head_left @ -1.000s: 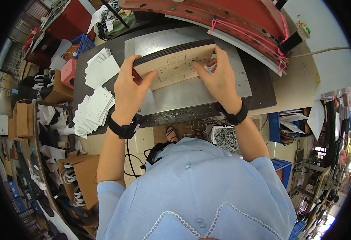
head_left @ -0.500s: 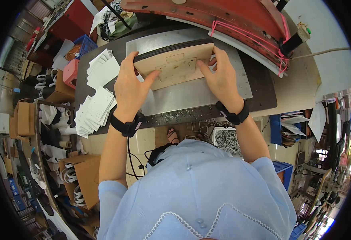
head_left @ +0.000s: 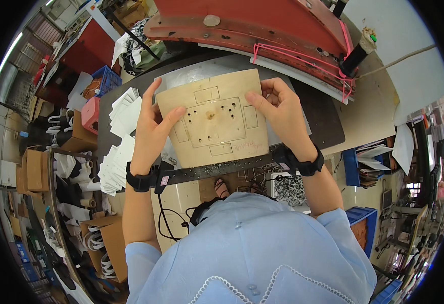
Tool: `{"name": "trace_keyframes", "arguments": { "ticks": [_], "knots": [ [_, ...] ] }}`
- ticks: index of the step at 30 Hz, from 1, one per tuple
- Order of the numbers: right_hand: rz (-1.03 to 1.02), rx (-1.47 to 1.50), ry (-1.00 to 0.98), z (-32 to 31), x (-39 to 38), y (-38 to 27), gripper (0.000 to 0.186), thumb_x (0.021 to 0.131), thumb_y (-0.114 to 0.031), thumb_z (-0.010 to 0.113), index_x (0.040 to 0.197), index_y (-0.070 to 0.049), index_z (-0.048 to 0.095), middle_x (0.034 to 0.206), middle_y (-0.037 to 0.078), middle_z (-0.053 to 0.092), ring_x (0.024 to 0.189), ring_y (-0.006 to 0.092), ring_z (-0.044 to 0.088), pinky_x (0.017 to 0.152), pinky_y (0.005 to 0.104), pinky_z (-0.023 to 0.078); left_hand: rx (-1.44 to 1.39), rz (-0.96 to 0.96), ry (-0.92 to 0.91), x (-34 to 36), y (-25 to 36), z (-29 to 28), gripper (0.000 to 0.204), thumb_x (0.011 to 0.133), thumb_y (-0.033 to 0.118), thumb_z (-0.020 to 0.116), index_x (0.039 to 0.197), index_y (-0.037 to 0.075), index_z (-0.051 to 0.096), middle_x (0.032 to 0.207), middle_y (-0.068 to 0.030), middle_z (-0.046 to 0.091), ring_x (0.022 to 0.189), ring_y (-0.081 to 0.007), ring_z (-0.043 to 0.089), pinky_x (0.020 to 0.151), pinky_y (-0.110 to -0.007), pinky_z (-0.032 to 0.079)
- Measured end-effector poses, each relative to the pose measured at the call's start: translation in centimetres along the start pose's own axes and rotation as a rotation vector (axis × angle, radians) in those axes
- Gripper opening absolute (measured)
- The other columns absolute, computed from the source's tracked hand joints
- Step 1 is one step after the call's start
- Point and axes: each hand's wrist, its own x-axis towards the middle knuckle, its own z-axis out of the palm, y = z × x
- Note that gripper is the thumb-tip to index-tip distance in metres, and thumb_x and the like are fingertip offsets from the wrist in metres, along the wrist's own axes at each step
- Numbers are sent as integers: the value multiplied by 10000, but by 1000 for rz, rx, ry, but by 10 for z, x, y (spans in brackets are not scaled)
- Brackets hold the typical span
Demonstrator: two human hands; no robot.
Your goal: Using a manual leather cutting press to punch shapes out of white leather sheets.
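Note:
Between my two hands is a plywood die board (head_left: 217, 126), its pale face tilted up toward me. Thin cut lines form rectangles on it, with several dark holes inside the large one. My left hand (head_left: 152, 129) grips the left edge, thumb on the face and index finger stretched up beside it. At the upper right edge my right hand (head_left: 281, 109) holds on with its thumb on the face and fingers curled behind. The board's far side is hidden. Beneath it, a grey metal plate (head_left: 227, 65) lies on the dark bench (head_left: 328, 126).
A red machine beam (head_left: 267, 25) tied with pink cord (head_left: 303, 66) spans the far side. White card stacks (head_left: 127, 115) lie fanned at the left. A white bin of scrap strips (head_left: 290, 191) stands below the bench, and a blue crate (head_left: 351, 167) is at the right.
The die board has come nearer to me and tipped, so its whole face now shows where before it was strongly foreshortened. Both hands stay on its sides.

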Motion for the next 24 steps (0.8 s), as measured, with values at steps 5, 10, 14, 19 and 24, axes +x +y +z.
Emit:
{"name": "trace_keyframes", "arguments": {
  "ticks": [5, 10, 14, 19, 24],
  "knots": [
    [36, 43, -32, -2, -5, -4, 415, 871, -301, 754, 1042, 56, 627, 742, -6, 572, 631, 35, 478, 570, 215, 414, -98, -14, -1, -5, 5, -3, 641, 929, 185, 684, 1469, 44, 369, 1060, -132, 672, 902, -136, 655, 783, -260, 513],
    [59, 20, -62, 1, -10, -14, 397, 884, -268, 743, 1059, 62, 609, 776, 6, 587, 648, 32, 495, 574, 211, 421, -158, -16, 31, -13, 14, -3, 590, 946, 176, 661, 1453, 44, 390, 1069, -124, 664, 906, -129, 649, 787, -254, 512],
    [67, 83, -63, 5, -10, -9, 359, 892, -242, 736, 1045, 58, 610, 792, 10, 603, 663, 26, 507, 588, 204, 430, -173, -4, 51, -16, 8, -1, 567, 954, 192, 662, 1433, 36, 402, 1073, -120, 655, 924, -125, 638, 786, -250, 508],
    [146, 1, -173, 10, -9, 0, 334, 902, -229, 713, 1067, 46, 623, 917, 66, 668, 805, 94, 602, 706, 250, 496, -94, -40, 65, -25, -14, -12, 496, 952, 189, 668, 1367, 27, 450, 1039, -62, 626, 916, -99, 583, 795, -262, 502],
    [158, -272, -403, 6, 5, 16, 417, 937, -257, 662, 1242, 18, 591, 1026, 79, 686, 852, 132, 641, 757, 289, 518, -151, -24, 89, -23, -34, -15, 410, 942, 148, 669, 1280, -1, 489, 1009, -72, 638, 865, -101, 607, 735, -244, 508]
  ]
}}
